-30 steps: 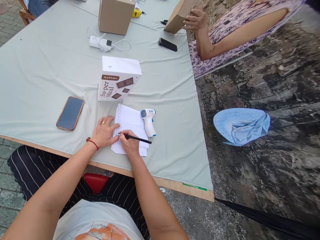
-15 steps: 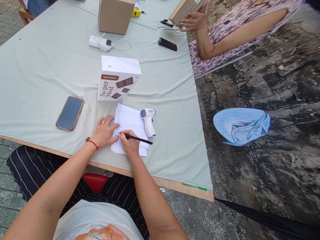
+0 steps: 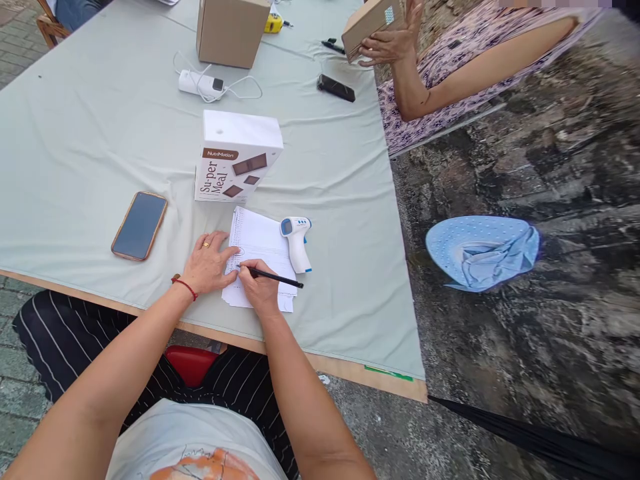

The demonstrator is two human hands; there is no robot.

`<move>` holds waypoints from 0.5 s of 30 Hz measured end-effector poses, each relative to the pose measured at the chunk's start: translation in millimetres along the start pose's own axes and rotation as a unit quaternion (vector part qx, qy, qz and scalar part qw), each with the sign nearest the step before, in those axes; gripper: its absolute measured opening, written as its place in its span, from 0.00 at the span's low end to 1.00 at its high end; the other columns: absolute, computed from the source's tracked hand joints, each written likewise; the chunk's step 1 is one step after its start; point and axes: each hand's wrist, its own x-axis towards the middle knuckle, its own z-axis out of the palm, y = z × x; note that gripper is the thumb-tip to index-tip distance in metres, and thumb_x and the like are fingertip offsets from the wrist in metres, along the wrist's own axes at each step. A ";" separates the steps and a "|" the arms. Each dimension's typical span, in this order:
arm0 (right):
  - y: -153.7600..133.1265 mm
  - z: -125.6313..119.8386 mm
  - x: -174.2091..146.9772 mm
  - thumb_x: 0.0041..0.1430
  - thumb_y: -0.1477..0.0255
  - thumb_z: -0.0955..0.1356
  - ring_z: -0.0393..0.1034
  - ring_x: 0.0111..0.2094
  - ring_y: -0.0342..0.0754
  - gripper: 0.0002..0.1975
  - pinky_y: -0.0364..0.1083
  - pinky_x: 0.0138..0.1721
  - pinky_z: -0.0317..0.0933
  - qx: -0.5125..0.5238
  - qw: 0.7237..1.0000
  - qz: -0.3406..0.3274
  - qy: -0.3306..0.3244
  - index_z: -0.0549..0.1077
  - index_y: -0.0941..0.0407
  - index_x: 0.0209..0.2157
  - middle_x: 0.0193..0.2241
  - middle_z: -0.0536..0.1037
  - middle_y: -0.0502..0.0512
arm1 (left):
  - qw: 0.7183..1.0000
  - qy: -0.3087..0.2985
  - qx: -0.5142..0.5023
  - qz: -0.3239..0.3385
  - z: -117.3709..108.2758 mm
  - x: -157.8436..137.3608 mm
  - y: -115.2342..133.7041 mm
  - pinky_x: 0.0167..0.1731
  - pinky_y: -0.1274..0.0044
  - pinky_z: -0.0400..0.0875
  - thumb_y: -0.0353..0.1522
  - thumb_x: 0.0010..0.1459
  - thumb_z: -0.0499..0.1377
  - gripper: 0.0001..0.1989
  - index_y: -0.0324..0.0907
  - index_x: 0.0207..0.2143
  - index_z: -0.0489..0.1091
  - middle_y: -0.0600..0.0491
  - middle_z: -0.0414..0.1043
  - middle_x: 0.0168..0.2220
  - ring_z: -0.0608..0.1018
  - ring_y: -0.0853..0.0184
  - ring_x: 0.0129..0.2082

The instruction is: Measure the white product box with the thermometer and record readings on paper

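My right hand (image 3: pixel 261 285) grips a black pen (image 3: pixel 280 277), its tip down on a stack of white paper sheets (image 3: pixel 263 233) with small writing along the left side. Fingers spread, my left hand (image 3: pixel 210 262) lies flat at the left edge of the sheets, thumb and fingertips on the paper. A white and blue infrared thermometer (image 3: pixel 297 243) rests on the right edge of the stack. Just behind the papers stands a white box (image 3: pixel 240 160) printed "Su-per Meal". Left of my left hand lies a smartphone (image 3: pixel 139 226) in a brown case.
Farther back are a white device with a cable (image 3: pixel 200 85), a brown cardboard box (image 3: pixel 230 33), a yellow tool (image 3: pixel 273 24) and a black object (image 3: pixel 335 87). Across the right edge, another person's hand (image 3: pixel 387 45) holds a small carton (image 3: pixel 370 23). A blue hat (image 3: pixel 483 253) lies beyond the table.
The other person's carton has turned and shifted slightly right. My right hand and the pen have moved barely at all; my left hand stays in place.
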 end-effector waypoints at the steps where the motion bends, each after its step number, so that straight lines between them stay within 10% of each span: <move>1: 0.0 -0.1 0.0 0.49 0.66 0.65 0.67 0.26 0.46 0.06 0.46 0.31 0.64 0.000 1.000 0.000 -0.001 0.72 0.53 0.24 0.22 0.75 0.48 | 1.000 0.000 0.000 0.000 0.3 0.0 -0.2 0.62 0.58 0.56 0.39 0.56 0.60 0.21 0.44 0.51 0.71 0.41 0.64 0.59 0.65 0.51 0.62; 15: -1.6 -1.0 0.7 0.47 0.67 0.65 0.66 0.25 0.45 0.06 0.46 0.31 0.63 0.001 1.000 0.009 0.001 0.71 0.53 0.24 0.21 0.74 0.48 | 1.000 0.000 0.007 0.003 0.1 -0.3 -0.6 0.62 0.59 0.56 0.39 0.56 0.60 0.21 0.43 0.52 0.72 0.40 0.64 0.58 0.65 0.51 0.62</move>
